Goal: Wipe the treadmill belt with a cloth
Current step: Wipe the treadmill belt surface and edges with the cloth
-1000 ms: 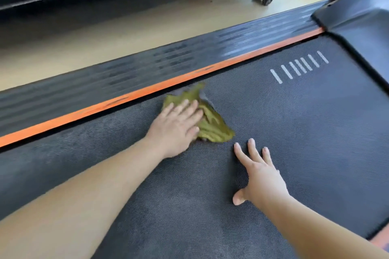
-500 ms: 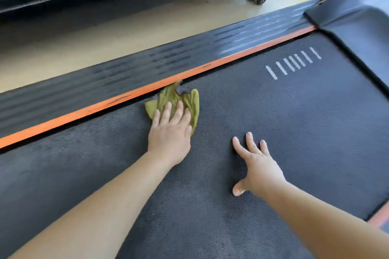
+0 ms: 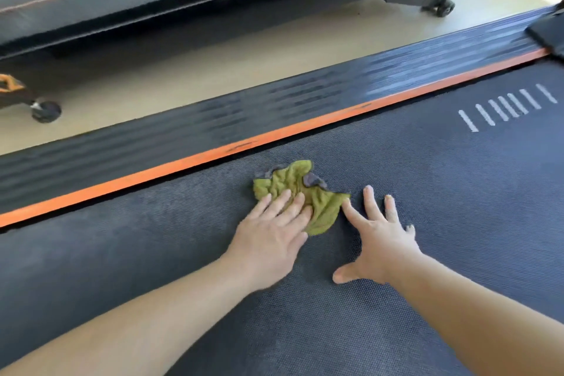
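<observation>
Olive-green and crumpled, the cloth point(image 3: 300, 192) sits on the belt point(image 3: 427, 192) near frame centre, a shade toward 12 o'clock, with small grey patches showing along its far edge. The left hand point(image 3: 268, 241) is pressed flat on the cloth's near half, its fingers point(image 3: 282, 203) together and stretched out over the fabric, not curled round it. The right hand point(image 3: 381, 241) is just at 3 o'clock of the cloth, palm down on the belt, its fingers point(image 3: 370, 201) spread wide and gripping nothing; the index tip touches or almost touches the cloth's right corner, hard to call. Both bare forearms reach in from 6 o'clock. The belt is dark, with a fine dotted weave. At 11 o'clock of the cloth runs an orange stripe point(image 3: 183, 166), close by but apart from it, and beyond that a ribbed black side rail point(image 3: 152, 137). White dash marks point(image 3: 506, 108) show on the belt at 2 o'clock. Past the rail lies a pale floor point(image 3: 183, 70), and a second black machine point(image 3: 152, 0) on small wheels point(image 3: 45, 111) stands at 12 o'clock.
</observation>
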`<state>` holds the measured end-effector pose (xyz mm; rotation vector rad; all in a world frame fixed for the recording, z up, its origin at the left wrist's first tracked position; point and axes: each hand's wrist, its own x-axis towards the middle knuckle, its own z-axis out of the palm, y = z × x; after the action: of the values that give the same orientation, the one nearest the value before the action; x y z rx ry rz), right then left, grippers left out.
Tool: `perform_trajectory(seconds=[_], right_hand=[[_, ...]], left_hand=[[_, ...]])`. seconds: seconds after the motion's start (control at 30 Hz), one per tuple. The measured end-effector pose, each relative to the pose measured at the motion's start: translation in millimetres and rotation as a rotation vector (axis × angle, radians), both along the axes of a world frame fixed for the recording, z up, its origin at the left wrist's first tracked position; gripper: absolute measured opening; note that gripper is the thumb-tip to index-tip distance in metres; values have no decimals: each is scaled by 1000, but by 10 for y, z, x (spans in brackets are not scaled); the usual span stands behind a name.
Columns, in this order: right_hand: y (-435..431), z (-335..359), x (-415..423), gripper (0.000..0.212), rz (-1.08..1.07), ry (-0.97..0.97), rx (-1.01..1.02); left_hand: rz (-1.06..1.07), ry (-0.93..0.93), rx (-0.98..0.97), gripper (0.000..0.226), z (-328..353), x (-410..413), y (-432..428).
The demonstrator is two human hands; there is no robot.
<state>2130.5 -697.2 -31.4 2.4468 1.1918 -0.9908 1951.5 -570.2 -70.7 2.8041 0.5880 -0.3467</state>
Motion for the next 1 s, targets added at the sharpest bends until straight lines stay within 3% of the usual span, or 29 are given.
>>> perform_trajectory(seconds=[0.23, 0.33, 0.43, 0.6, 0.7, 0.77, 0.8, 0.87, 0.93, 1.0], right_hand=[[-17, -76, -21, 150, -27, -7, 2], [-7, -84, -13, 150, -29, -9, 16], [-28, -97, -4, 150, -30, -7, 19], [-32, -73, -18, 149, -21, -7, 17], [-21, -53, -12, 149, -22, 2, 9], [-25, -39, -20, 148, -24, 8, 4], [-30, -47, -21, 148, -23, 8, 9], [-29, -57, -19, 148, -18, 0, 11], [-25, -43, -20, 149, -13, 4, -5], [-35, -45, -27, 148, -14, 9, 2]], left_hand=[[159, -279, 193, 42, 45, 146, 645], [185, -128, 12, 58, -65, 225, 685], [251, -25, 26, 61, -180, 259, 444], [-165, -27, 14, 57, -132, -1, 343], [32, -14, 62, 55, -111, 28, 721], [173, -24, 63, 57, -62, 143, 475], [152, -69, 36, 58, -77, 170, 222], [-86, -78, -29, 56, -70, 93, -135], [-262, -76, -53, 55, -56, -29, -15], [-179, -73, 25, 54, -46, -31, 282]])
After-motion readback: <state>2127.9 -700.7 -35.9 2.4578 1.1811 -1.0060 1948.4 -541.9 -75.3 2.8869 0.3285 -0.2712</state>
